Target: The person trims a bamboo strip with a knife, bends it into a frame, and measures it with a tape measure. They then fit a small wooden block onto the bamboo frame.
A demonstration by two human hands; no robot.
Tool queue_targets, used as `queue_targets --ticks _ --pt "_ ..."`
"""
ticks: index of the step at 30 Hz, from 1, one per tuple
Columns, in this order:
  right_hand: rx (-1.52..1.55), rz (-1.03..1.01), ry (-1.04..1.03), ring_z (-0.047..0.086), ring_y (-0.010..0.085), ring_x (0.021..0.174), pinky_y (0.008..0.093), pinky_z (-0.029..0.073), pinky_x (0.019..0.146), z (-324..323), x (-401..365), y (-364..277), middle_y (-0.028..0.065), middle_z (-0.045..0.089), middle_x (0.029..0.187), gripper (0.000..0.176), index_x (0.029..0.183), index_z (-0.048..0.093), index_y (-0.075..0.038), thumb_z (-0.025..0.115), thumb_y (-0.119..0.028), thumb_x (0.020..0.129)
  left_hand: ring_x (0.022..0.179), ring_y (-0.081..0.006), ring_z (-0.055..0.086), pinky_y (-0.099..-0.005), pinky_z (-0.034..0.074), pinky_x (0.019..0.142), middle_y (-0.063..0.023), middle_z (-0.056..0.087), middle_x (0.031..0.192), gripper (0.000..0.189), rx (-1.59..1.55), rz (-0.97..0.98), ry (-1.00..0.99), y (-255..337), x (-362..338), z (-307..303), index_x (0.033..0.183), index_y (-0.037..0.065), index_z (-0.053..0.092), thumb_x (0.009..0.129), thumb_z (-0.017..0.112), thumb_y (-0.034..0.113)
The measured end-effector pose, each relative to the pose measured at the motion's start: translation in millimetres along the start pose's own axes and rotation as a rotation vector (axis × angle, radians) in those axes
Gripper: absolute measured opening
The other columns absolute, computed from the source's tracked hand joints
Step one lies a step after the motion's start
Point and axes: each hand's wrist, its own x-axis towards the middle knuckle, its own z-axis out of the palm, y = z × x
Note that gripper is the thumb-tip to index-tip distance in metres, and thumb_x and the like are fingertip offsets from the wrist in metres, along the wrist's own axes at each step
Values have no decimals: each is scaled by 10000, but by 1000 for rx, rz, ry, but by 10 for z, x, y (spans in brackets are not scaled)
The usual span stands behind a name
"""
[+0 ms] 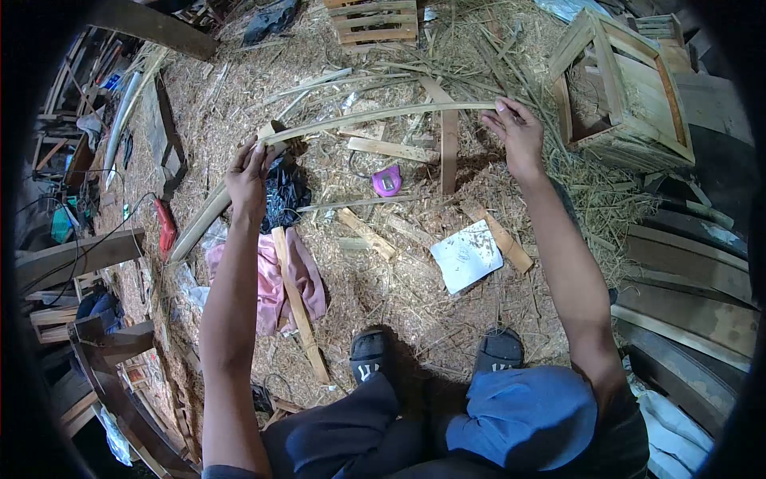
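View: head camera
Strip: a long wooden strip (pixel 375 116) is held slightly bowed above the straw-covered floor (pixel 399 295), spanning both hands.
Grip, left: the left hand (pixel 247 172) is closed around the strip's left end.
Grip, right: the other end is pinched by the right hand (pixel 517 132).
Nearby: a purple tape measure (pixel 388 181) is seen below the strip.

Ends of strip (pixel 375 116) hidden under fingers (pixel 257 153); paper (pixel 467 255) markings unreadable.
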Motion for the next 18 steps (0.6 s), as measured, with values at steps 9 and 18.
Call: queue_targets --ticks 9,18 --pt "-15 24 8 731 267 955 367 647 874 15 -3 -1 159 679 1070 228 1182 638 78 657 -50 995 1014 -243 718 -312 623 920 -192 679 1193 344 -67 2 24 -62 53 -73 1320 -98 572 1007 630 32" --pt "-22 35 -29 729 266 965 360 648 875 25 10 -18 170 675 1095 236 1201 636 85 632 -54 1010 1121 -303 696 -336 612 950 -201 664 1234 314 -48 -6 11 -6 34 -3 1276 -100 596 1011 636 63"
